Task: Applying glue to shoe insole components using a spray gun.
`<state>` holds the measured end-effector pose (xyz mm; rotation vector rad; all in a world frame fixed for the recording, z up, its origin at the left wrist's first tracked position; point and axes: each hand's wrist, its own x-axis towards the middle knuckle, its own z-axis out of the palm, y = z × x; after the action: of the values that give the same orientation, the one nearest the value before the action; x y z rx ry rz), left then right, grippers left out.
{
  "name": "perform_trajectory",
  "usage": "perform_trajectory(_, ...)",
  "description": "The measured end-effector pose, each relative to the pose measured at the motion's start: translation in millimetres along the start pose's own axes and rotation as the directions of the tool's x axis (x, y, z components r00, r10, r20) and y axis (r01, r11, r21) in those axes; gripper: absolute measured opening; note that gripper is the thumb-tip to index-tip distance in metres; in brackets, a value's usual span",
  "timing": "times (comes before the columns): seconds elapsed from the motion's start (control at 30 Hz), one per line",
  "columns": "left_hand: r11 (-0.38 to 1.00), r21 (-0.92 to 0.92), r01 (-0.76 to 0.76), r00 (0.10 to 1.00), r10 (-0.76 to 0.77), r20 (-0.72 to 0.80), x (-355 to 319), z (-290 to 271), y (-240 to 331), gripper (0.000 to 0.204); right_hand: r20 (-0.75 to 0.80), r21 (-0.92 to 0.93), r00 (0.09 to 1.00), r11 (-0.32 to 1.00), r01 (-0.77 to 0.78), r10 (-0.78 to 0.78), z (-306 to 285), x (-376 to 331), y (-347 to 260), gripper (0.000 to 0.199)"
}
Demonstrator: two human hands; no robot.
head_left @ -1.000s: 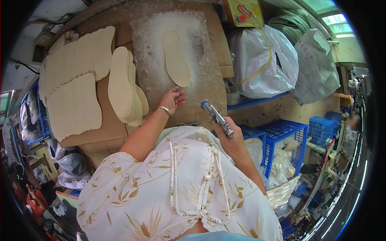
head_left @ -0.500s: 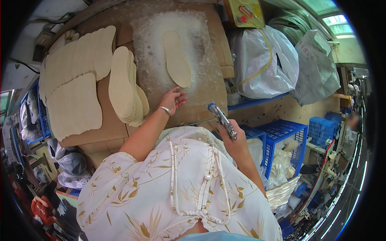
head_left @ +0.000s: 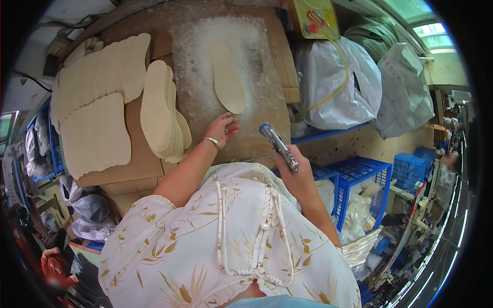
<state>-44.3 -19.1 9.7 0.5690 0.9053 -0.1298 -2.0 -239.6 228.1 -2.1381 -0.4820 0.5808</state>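
A single cream insole [head_left: 227, 77] lies flat on a board coated with whitish residue [head_left: 192, 38]. My left hand [head_left: 222, 130] is just below the insole's near end, fingers extended and apart, holding nothing. In my right hand [head_left: 296, 167] is a metallic spray gun with a blue tip [head_left: 278, 145], pointed up and to the left over the table's front edge. A stack of insoles [head_left: 160, 110] stands left of the board. Farther left, overlapping rows of insoles [head_left: 97, 133] are spread on cardboard.
A yellow container [head_left: 314, 20] with a yellowish hose [head_left: 341, 82] is at the back right. Large white and grey plastic bags [head_left: 336, 77] sit beside the board. Blue plastic crates [head_left: 362, 172] are to my right. A person in red [head_left: 54, 262] is at the lower left.
The spray gun in my right hand has shifted slightly up and left. My left hand stays nearly where it was, by the insole's near end.
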Motion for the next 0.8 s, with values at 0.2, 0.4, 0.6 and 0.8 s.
perform_trajectory(0.2, 0.995, -0.055, -0.08, 0.995, 0.077, -0.067, 6, 15, 1, 0.028, -0.005, 0.085, 1.0, 0.996, 0.025, -0.025, -3, 13, -11, 0.023)
perform_trajectory(0.4, 0.985, -0.107, -0.133, 0.982, 0.117, -0.15, 14, 23, 8, 0.022, -0.026, 0.212, 0.999, 0.977, 0.027, -0.022, -10, 6, 5, 0.025)
perform_trajectory(0.6, 0.87, 0.394, -0.296, 0.855, 0.425, -0.298, -19, 47, 44, 0.025, 0.0, 0.271, 0.987, 0.95, -0.157, 0.163, -19, 1, 26, 0.019)
perform_trajectory(0.8, 0.633, 0.536, -0.558, 0.715, 0.695, -0.077, -102, 42, 124, 0.023, 0.049, 0.25, 0.973, 0.94, -0.232, 0.227, -19, 11, 15, 0.019)
